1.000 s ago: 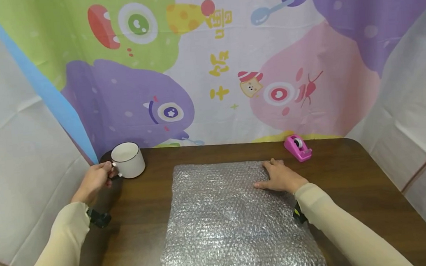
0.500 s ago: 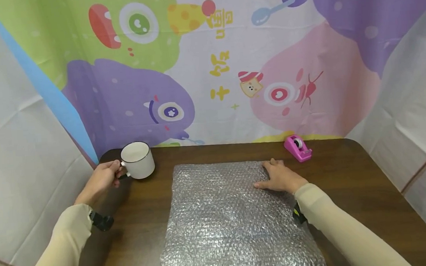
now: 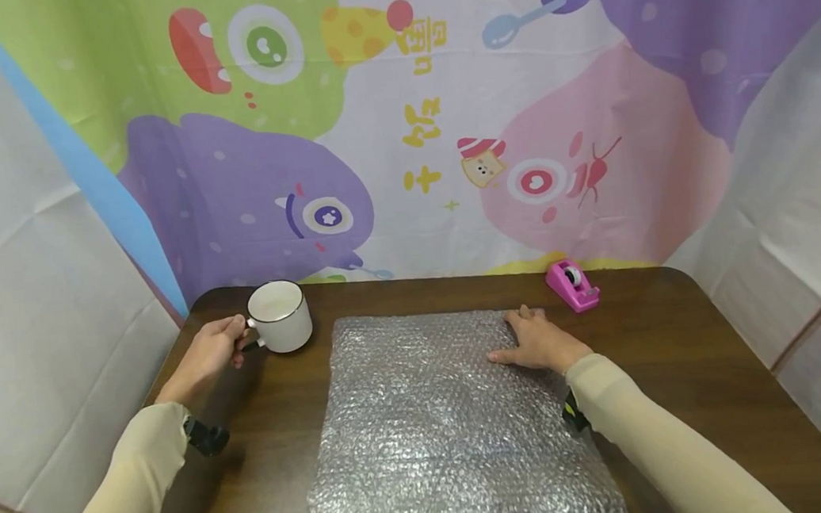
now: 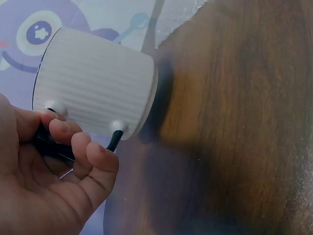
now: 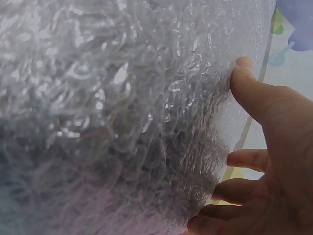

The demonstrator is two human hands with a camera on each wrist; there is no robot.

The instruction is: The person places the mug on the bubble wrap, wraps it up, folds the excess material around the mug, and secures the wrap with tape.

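A white mug [image 3: 280, 317] with a dark rim and a dark handle is at the back left of the table. My left hand [image 3: 210, 351] grips its handle, fingers curled around it in the left wrist view, where ridges show on the mug wall [image 4: 95, 78]. Whether the base touches the table is hard to tell. To the right of the mug a sheet of bubble wrap [image 3: 443, 421] lies flat. My right hand [image 3: 541, 343] rests on its upper right corner with fingers spread. In the right wrist view the thumb [image 5: 252, 90] lies on the wrap.
A pink tape dispenser [image 3: 572, 286] stands at the back right, beyond the right hand. Dark brown tabletop [image 3: 675, 365] surrounds the wrap. Behind the table hangs a printed cartoon curtain [image 3: 423, 232], with pale sheets at both sides.
My left hand has carried the mug to the right and slightly nearer, towards the bubble wrap. The right hand, the wrap and the tape dispenser stay where they were.
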